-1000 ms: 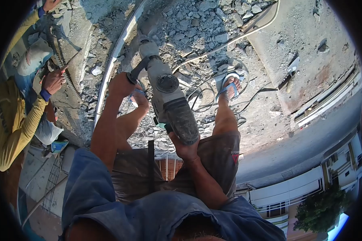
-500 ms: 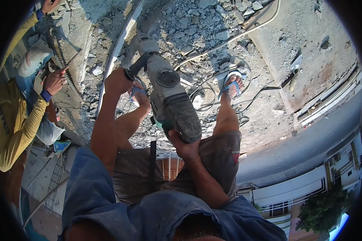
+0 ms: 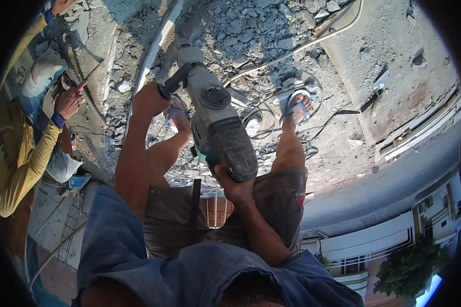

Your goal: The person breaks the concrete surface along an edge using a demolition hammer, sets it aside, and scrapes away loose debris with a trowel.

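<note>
In the head view, we held a demolition hammer (image 3: 215, 105) in front of our legs, its nose pointing away from us towards the broken concrete (image 3: 251, 33) and its rear housing close to our shorts (image 3: 176, 220). Our left hand (image 3: 151, 100) had its fingers wrapped around the side handle (image 3: 175, 83), just behind the nose. Our right hand (image 3: 236, 192) gripped the rear end from below, its fingers curled in and partly hidden by the housing. Our sandalled feet stood apart on either side of the tool, the right sandal (image 3: 292, 109) beside loops of dark cable (image 3: 264, 134). A pale hose (image 3: 297, 50) crossed the rubble beyond, and further right a trowel (image 3: 380, 82) lay on the dusty slab (image 3: 399, 48). To our left, a co-worker in a yellow long-sleeved shirt (image 3: 15, 158) pinched a thin, red-handled tool (image 3: 82, 87) in one hand (image 3: 67, 105), near a rusty ribbed bar (image 3: 89, 100). Behind us to the right, a grey road (image 3: 363, 197) curved past white buildings (image 3: 369, 238) and a leafy tree (image 3: 410, 268).
</note>
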Demonstrator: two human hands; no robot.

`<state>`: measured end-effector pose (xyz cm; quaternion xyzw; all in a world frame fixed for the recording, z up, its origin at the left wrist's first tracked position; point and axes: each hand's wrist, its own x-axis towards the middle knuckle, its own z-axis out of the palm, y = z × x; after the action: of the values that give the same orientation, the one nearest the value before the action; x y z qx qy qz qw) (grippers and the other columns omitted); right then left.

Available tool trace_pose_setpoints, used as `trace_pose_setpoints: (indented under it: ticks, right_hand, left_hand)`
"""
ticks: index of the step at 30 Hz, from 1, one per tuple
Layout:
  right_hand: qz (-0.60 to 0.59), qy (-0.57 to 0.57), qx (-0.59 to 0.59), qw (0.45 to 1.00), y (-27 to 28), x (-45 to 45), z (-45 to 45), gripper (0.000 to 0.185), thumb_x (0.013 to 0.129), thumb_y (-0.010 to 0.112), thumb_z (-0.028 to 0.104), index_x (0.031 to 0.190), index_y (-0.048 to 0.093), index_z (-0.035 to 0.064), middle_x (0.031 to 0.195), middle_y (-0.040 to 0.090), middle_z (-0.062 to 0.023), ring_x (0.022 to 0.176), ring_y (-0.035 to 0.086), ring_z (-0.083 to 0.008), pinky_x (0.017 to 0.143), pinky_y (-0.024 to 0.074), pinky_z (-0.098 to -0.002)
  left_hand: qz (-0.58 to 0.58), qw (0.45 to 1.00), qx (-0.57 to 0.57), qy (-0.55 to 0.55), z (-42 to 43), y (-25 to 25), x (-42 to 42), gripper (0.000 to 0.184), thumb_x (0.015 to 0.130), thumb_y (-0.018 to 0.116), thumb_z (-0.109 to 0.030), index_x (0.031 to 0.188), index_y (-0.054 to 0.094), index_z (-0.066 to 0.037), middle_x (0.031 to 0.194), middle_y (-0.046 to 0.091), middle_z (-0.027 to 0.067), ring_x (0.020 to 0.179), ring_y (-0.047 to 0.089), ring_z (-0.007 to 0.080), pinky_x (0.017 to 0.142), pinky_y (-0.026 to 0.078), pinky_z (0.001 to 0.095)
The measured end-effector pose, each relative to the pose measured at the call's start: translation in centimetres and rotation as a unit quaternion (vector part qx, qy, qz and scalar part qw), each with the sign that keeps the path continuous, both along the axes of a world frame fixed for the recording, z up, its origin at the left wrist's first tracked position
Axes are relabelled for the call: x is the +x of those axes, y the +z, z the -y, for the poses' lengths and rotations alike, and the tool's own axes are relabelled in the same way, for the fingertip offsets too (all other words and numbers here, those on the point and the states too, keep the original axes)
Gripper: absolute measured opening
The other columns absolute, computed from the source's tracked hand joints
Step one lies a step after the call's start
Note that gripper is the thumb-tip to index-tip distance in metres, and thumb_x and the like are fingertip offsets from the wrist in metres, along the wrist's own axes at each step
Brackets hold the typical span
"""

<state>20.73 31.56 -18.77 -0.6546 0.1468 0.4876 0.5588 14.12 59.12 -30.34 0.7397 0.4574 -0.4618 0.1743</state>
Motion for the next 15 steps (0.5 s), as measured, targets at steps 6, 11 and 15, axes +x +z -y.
trace_pose_setpoints:
  ticks: [6,11,15]
  right_hand:
    - [0.003,-0.026,0.001,1.0,1.0,2.3,-2.4,0.019,0.076,0.071,-0.004,0.09,0.061,0.0043,0.08,0.06,0.0005,0.07,0.056,-0.0079,0.064,0.0451,-0.024]
    - [-0.048,-0.037,-0.051,0.997,2.1,9.0,-4.7,0.019,0.073,0.071,-0.005,0.084,0.059,0.0039,0.068,0.058,-0.0018,0.052,0.053,-0.0094,0.048,0.0398,-0.0238]
    - [-0.07,0.023,-0.068,0.995,0.2,18.0,-7.0,0.017,0.07,0.071,-0.002,0.083,0.06,0.0025,0.062,0.057,-0.0037,0.046,0.051,-0.0112,0.045,0.0379,-0.0247]
  left_hand:
    - [-0.002,1.0,0.01,-0.02,-1.1,-0.2,0.7,0.038,0.076,0.067,-0.039,0.093,0.07,-0.005,0.091,0.069,0.0204,0.089,0.067,0.0386,0.078,0.052,0.0457]
    - [0.023,1.0,-0.013,-0.013,-2.0,0.7,4.3,0.038,0.075,0.067,-0.036,0.093,0.07,-0.003,0.091,0.069,0.0213,0.088,0.067,0.0391,0.078,0.052,0.0448]
    - [0.06,0.998,-0.012,-0.007,-2.6,-2.0,5.9,0.037,0.074,0.067,-0.034,0.09,0.07,-0.001,0.087,0.069,0.0223,0.086,0.067,0.0389,0.075,0.052,0.0439]
